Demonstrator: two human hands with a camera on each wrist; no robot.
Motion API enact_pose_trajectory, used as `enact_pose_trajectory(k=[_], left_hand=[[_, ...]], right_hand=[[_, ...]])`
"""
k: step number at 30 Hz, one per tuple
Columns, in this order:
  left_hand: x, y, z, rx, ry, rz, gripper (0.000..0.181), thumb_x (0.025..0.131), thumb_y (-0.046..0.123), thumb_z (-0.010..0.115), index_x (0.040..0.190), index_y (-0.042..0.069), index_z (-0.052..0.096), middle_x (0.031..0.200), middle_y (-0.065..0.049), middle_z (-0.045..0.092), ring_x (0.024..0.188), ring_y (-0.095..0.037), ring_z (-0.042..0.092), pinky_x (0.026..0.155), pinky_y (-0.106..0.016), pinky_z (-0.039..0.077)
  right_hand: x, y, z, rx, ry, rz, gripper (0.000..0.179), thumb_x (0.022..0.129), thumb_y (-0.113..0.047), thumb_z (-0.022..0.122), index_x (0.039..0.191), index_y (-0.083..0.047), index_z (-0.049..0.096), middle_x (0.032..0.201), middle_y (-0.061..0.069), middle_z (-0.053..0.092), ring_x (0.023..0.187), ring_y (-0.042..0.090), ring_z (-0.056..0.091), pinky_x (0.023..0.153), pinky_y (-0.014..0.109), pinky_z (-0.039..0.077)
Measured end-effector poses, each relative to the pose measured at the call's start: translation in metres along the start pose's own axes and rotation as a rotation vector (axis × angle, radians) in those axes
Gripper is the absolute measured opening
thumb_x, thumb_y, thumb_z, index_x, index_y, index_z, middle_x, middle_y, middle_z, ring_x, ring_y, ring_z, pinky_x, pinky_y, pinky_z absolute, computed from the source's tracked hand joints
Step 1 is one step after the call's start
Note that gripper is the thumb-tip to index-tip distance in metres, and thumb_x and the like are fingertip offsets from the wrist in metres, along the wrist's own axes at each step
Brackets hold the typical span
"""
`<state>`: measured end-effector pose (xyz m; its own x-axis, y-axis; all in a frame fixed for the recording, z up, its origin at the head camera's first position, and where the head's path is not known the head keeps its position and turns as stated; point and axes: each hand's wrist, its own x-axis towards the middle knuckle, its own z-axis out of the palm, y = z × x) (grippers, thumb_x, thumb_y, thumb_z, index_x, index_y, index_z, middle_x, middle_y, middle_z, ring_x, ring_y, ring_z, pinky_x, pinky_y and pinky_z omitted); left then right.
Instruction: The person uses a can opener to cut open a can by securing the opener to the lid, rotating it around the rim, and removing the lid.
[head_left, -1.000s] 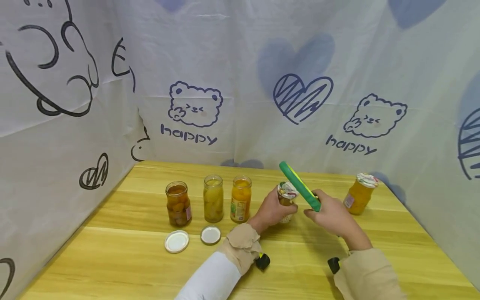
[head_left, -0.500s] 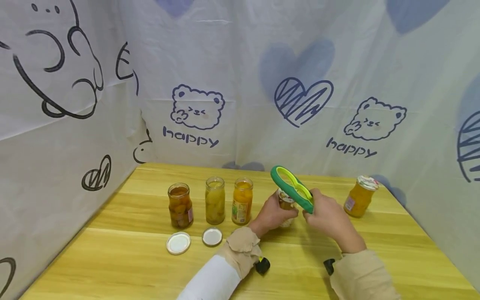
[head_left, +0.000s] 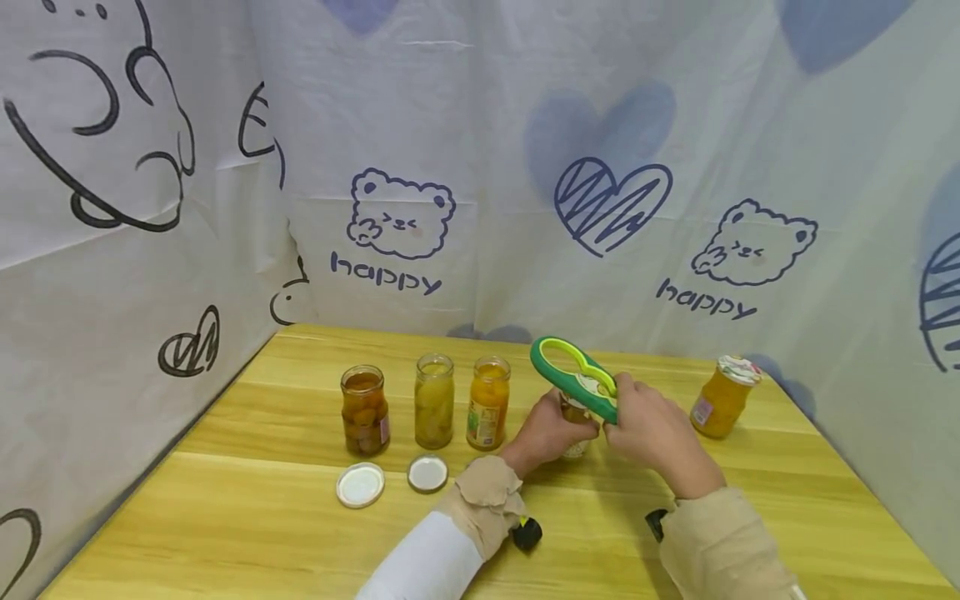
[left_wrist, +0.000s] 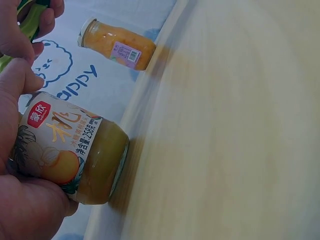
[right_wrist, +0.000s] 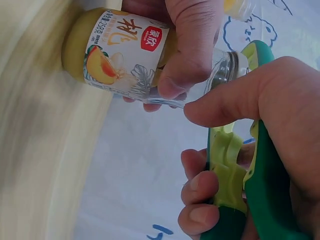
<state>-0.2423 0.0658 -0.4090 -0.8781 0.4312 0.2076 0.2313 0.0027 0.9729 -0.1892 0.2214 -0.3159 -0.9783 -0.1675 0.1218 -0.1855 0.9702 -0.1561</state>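
My left hand [head_left: 547, 435] grips a peach jar [left_wrist: 62, 145] around its upper body, and the jar stands upright on the table. Its printed label shows in both wrist views. My right hand [head_left: 651, 432] holds a green jar opener [head_left: 573, 390] with lime-green inner grips, fingers wrapped round its handles [right_wrist: 270, 170]. The opener's loop lies at the jar's lid [right_wrist: 240, 65], tilted, overlapping it in the head view. Right thumb rests near the jar's neck, close to the left hand's fingers.
Left of the hands stand three lidless jars: dark fruit [head_left: 365, 417], pale yellow fruit [head_left: 434, 408] and orange fruit [head_left: 488, 408]. Two white-lined lids [head_left: 360, 485] lie in front. A lidded orange jar [head_left: 723, 400] stands right. A patterned cloth [head_left: 495, 275] hangs behind the wooden table [head_left: 247, 517].
The opener has swung from nearly edge-on to showing its open loop, and has come left and down over the jar's lid. My right hand has shifted slightly left; the left keeps its grip.
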Motion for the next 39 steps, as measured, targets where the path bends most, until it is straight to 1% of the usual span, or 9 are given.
enact_pose_trajectory(k=[2, 5, 9, 14, 17, 26, 31, 35, 39], left_hand=[[0.0, 0.0, 0.0, 0.0, 0.001, 0.002, 0.052, 0.089, 0.007, 0.075, 0.138, 0.01, 0.057, 0.129, -0.013, 0.069, 0.1, -0.012, 0.066, 0.086, -0.023, 0.054], [0.001, -0.001, 0.001, 0.001, 0.003, 0.008, 0.054, 0.089, 0.007, 0.075, 0.139, 0.009, 0.056, 0.132, -0.012, 0.068, 0.108, -0.018, 0.067, 0.09, -0.025, 0.055], [0.001, -0.002, 0.0, 0.014, 0.011, 0.007, 0.055, 0.088, 0.008, 0.075, 0.14, 0.01, 0.056, 0.135, -0.011, 0.066, 0.119, -0.024, 0.066, 0.095, -0.028, 0.055], [0.002, -0.005, 0.0, 0.033, 0.013, -0.002, 0.052, 0.087, 0.009, 0.075, 0.137, 0.013, 0.06, 0.135, -0.01, 0.066, 0.116, -0.017, 0.064, 0.098, -0.03, 0.054], [0.002, -0.006, 0.001, 0.051, 0.018, -0.001, 0.052, 0.086, 0.009, 0.074, 0.136, 0.013, 0.062, 0.137, -0.009, 0.066, 0.121, -0.015, 0.062, 0.105, -0.033, 0.052], [0.002, -0.001, 0.002, 0.067, 0.041, 0.005, 0.058, 0.087, 0.01, 0.075, 0.142, 0.008, 0.057, 0.142, -0.012, 0.064, 0.135, -0.024, 0.058, 0.118, -0.042, 0.044], [0.002, -0.002, 0.002, 0.058, 0.037, -0.002, 0.059, 0.089, 0.011, 0.075, 0.144, 0.006, 0.055, 0.145, -0.013, 0.062, 0.138, -0.027, 0.056, 0.12, -0.045, 0.043], [0.002, -0.002, 0.002, 0.057, 0.038, -0.002, 0.058, 0.089, 0.011, 0.076, 0.143, 0.009, 0.056, 0.145, -0.013, 0.062, 0.138, -0.026, 0.056, 0.12, -0.044, 0.043], [0.004, -0.002, 0.002, 0.062, 0.037, 0.021, 0.06, 0.089, 0.008, 0.077, 0.145, 0.008, 0.055, 0.145, -0.013, 0.062, 0.138, -0.027, 0.057, 0.118, -0.043, 0.046]], right_hand=[[0.001, -0.002, -0.001, -0.022, -0.008, 0.006, 0.045, 0.086, -0.017, 0.067, 0.123, 0.004, 0.051, 0.098, 0.018, 0.065, 0.074, 0.028, 0.058, 0.064, 0.046, 0.051], [0.002, -0.006, -0.004, -0.05, -0.035, 0.028, 0.04, 0.085, -0.016, 0.064, 0.118, 0.003, 0.051, 0.095, 0.017, 0.062, 0.071, 0.028, 0.056, 0.059, 0.044, 0.049], [0.003, -0.013, -0.007, -0.078, -0.073, 0.057, 0.041, 0.086, -0.017, 0.065, 0.118, 0.003, 0.05, 0.097, 0.019, 0.061, 0.073, 0.029, 0.056, 0.061, 0.045, 0.051], [0.004, -0.02, -0.009, -0.107, -0.113, 0.063, 0.048, 0.085, -0.018, 0.072, 0.121, 0.004, 0.048, 0.105, 0.022, 0.059, 0.078, 0.03, 0.058, 0.067, 0.046, 0.055], [0.004, -0.022, -0.008, -0.13, -0.129, 0.062, 0.053, 0.084, -0.018, 0.074, 0.123, 0.006, 0.046, 0.108, 0.023, 0.059, 0.081, 0.031, 0.059, 0.069, 0.048, 0.056], [0.007, -0.025, -0.011, -0.16, -0.171, 0.042, 0.065, 0.085, -0.019, 0.072, 0.133, 0.011, 0.039, 0.112, 0.026, 0.057, 0.082, 0.034, 0.061, 0.069, 0.05, 0.057], [0.008, -0.025, -0.012, -0.161, -0.214, 0.037, 0.08, 0.086, -0.02, 0.071, 0.145, 0.016, 0.031, 0.121, 0.031, 0.055, 0.086, 0.036, 0.063, 0.073, 0.054, 0.058], [0.007, -0.029, -0.012, -0.173, -0.218, 0.039, 0.084, 0.087, -0.021, 0.072, 0.147, 0.018, 0.028, 0.125, 0.033, 0.055, 0.087, 0.038, 0.064, 0.075, 0.056, 0.059], [0.006, -0.034, -0.014, -0.189, -0.201, 0.031, 0.089, 0.085, -0.021, 0.075, 0.146, 0.021, 0.026, 0.125, 0.034, 0.055, 0.088, 0.04, 0.065, 0.076, 0.058, 0.059]])
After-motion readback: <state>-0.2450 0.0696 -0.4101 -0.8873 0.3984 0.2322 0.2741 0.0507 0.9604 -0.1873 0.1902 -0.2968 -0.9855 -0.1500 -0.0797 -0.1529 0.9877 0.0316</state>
